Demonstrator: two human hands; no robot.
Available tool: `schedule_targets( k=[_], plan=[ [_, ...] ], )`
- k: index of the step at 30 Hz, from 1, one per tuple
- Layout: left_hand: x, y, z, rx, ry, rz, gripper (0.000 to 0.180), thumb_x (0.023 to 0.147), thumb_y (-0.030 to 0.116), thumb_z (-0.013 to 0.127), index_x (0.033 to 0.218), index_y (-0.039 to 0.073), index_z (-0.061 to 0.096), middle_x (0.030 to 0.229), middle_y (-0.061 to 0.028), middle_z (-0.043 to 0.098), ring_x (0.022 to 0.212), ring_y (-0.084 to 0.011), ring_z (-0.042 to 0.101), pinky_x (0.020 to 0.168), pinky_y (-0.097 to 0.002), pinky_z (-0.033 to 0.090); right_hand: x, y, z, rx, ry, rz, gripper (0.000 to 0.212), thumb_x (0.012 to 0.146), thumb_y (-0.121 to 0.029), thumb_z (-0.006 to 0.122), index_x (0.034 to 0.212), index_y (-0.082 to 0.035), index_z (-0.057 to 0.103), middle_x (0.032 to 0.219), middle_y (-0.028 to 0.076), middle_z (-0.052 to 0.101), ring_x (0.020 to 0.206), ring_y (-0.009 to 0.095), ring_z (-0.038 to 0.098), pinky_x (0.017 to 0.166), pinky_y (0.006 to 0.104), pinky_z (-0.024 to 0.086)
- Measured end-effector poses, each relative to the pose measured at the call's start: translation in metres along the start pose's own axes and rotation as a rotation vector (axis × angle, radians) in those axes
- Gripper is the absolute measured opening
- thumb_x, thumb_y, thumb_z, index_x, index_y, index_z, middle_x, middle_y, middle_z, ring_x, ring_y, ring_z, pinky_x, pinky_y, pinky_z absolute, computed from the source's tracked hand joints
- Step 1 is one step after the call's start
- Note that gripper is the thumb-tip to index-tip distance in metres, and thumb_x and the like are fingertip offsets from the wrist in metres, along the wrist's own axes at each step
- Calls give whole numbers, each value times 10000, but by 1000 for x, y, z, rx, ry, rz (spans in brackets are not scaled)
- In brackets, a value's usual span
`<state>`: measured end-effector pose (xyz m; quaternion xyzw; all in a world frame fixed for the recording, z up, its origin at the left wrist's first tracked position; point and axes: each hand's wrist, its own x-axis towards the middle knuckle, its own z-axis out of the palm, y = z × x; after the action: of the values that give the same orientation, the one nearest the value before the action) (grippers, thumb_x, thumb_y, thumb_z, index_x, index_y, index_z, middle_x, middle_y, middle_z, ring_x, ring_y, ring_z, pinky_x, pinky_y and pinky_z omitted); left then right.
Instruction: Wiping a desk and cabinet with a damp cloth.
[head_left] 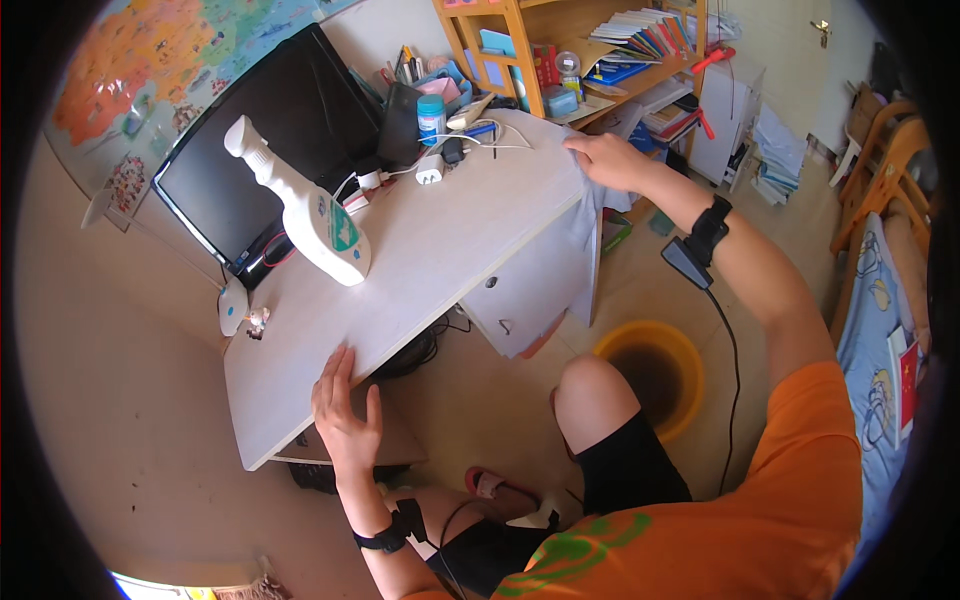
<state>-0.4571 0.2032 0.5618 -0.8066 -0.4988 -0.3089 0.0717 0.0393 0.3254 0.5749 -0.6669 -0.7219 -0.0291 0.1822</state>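
Observation:
My left hand rests on the front edge of the white desk, fingers stretched out flat and thumb apart, with nothing in it. At the desk's far right corner my right hand has its fingers curled on a grey-blue cloth, which hangs down over the side. Part of the cloth is hidden under the hand. Between my hands and the monitor stands a white spray bottle with a green label. It is nearer to my left hand and touched by neither.
Along the back of the desk are a dark monitor, a blue-capped bottle, a white charger with cables and a small figurine. A yellow bucket stands on the floor beside my knee. A wooden bookshelf stands behind.

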Motion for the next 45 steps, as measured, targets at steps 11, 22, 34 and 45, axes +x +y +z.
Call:
schedule_targets(
  k=[11, 22, 34, 45],
  plan=[
    [0, 2, 3, 31, -11, -22, 501, 776, 49, 650, 1273, 58, 586, 1329, -124, 585, 1254, -311, 529, 1066, -424, 364, 93, 24, 39, 121, 54, 9, 383, 944, -139, 426, 1292, -122, 585, 1336, 141, 572, 1156, 360, 577, 1000, 437, 444],
    [-1, -3, 6, -12, 2, 30, 501, 802, 63, 634, 1299, 54, 573, 1325, -151, 584, 1241, -345, 533, 1068, -445, 381, -4, 33, 26, 186, 258, -26, 370, 901, -134, 453, 1212, -45, 631, 1233, 188, 621, 1036, 381, 634, 951, 454, 483],
    [0, 2, 5, 41, -26, 13, 469, 840, 109, 614, 1299, 26, 566, 1344, -164, 574, 1250, -361, 523, 1067, -457, 372, 48, 40, 22, 295, 125, 51, 319, 951, -152, 510, 1235, -83, 638, 1141, 204, 662, 1055, 387, 627, 926, 441, 486],
    [1, 0, 4, 15, -26, 3, 464, 838, 111, 616, 1295, 41, 572, 1338, -158, 579, 1247, -347, 532, 1073, -443, 370, 13, 23, 29, 135, 193, 99, 322, 963, -188, 498, 1239, -69, 614, 1156, 190, 659, 1074, 369, 611, 922, 443, 485]
  ],
)
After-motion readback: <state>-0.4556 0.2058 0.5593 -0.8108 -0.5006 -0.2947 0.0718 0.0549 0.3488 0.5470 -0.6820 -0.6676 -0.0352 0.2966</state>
